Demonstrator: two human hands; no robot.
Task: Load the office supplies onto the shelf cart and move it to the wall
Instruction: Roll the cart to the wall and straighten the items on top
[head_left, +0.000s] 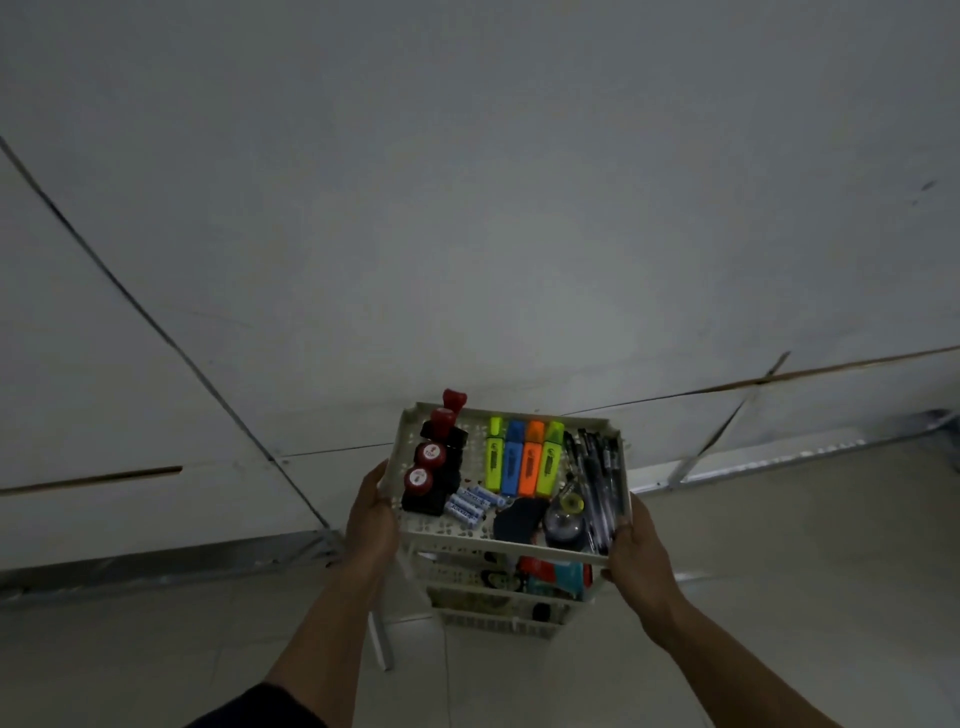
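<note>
shelf cart (511, 551) against wall (467, 208), both hands gripping

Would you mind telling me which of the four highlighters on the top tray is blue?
The blue highlighter is second from the left, between a yellow-green highlighter and the orange highlighter.

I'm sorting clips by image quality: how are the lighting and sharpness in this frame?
Head view: dim and underexposed, no glare; the wide lens bends the wall seams; the highlighters on the cart stay readable, the pens look smeared, the lower shelves are murky; both hands, left and right, are dark.
</note>
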